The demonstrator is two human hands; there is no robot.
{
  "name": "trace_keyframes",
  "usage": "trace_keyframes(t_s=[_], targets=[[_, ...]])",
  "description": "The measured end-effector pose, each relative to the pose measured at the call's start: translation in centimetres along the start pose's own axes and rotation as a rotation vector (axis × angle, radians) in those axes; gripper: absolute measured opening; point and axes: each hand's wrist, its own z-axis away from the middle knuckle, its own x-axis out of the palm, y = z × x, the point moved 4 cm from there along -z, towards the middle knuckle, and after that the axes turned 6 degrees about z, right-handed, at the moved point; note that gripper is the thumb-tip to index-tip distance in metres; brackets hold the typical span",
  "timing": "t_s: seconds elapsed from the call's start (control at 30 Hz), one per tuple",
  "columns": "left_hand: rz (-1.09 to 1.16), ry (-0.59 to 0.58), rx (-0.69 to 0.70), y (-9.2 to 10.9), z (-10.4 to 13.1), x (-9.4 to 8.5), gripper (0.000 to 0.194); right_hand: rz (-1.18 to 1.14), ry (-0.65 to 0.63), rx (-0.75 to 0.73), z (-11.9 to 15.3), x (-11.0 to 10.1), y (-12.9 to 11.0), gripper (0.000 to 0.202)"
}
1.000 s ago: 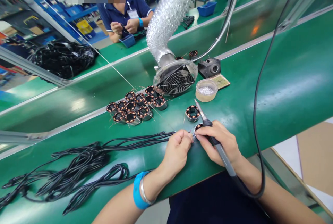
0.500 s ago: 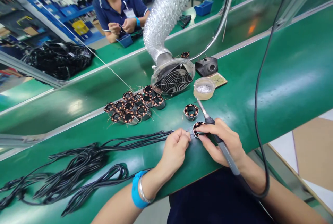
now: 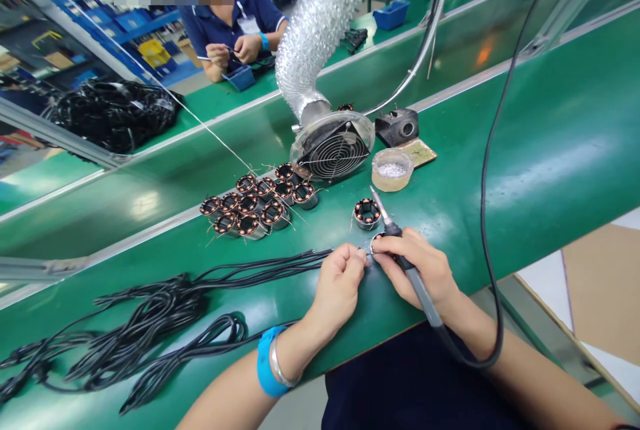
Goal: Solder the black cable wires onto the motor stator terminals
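Observation:
Lying across my right hand (image 3: 425, 267) is a soldering iron (image 3: 423, 298), its metal tip slanting up and left over the bench. The thumb and forefinger of that hand also reach to a small copper-wound stator (image 3: 375, 242), which they partly cover. My left hand (image 3: 343, 277) is closed in a pinch just left of this stator, on a thin wire (image 3: 367, 251) beside it; the exact grip is hidden by the fingers. A second stator (image 3: 367, 215) stands just beyond, close to the iron's tip. Black cables (image 3: 280, 267) run up to my left hand from the left.
Several stators (image 3: 249, 225) stand grouped left of a fume fan (image 3: 336, 155) on a silver duct (image 3: 305, 43). A round solder tub (image 3: 393, 170) and an iron holder (image 3: 397, 127) sit right of it. The iron's cord (image 3: 485, 217) loops at right. A co-worker (image 3: 240, 30) sits opposite.
My right hand and the soldering iron have shifted slightly left, closer to my left hand. The fingers now cover more of the near stator. The cord has swung left too.

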Motion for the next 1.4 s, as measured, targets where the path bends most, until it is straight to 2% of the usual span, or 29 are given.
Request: trace_keyframes(t_s=[0.23, 0.37, 0.53, 0.63, 0.77, 1.07, 1.3, 1.4], targets=[[-0.048, 0.005, -0.005, -0.1, -0.4, -0.5, 0.034, -0.052, -0.026, 0.005, 0.3, -1.0, -0.2, 0.034], [-0.063, 0.005, -0.006, -0.2, -0.4, -0.6, 0.032, -0.115, -0.043, 0.132, 0.2, -3.1, -0.6, 0.04], [-0.067, -0.001, 0.013, -0.2, -0.4, -0.5, 0.033, -0.2, -0.061, 0.246, 0.0, -5.4, -1.0, 0.027], [-0.072, 0.007, 0.026, 0.0, -0.3, -0.5, 0.035, -0.224, -0.017, 0.334, 0.3, -5.6, -0.4, 0.019], [-0.074, 0.012, 0.036, 0.2, -0.1, -0.3, 0.037, -0.239, -0.001, 0.375, 0.6, -5.1, 0.1, 0.016], [-0.091, 0.015, 0.061, 0.3, 0.0, -0.2, 0.038, -0.211, -0.027, 0.31, 0.0, -5.0, -0.7, 0.014], [-0.108, 0.009, 0.07, 0.3, 0.2, -0.1, 0.035, -0.111, -0.068, 0.115, -0.8, -5.2, -2.9, 0.017], [-0.121, 0.012, 0.075, 0.4, 0.2, -0.2, 0.035, -0.117, -0.057, 0.083, -0.8, -5.3, -3.2, 0.02]])
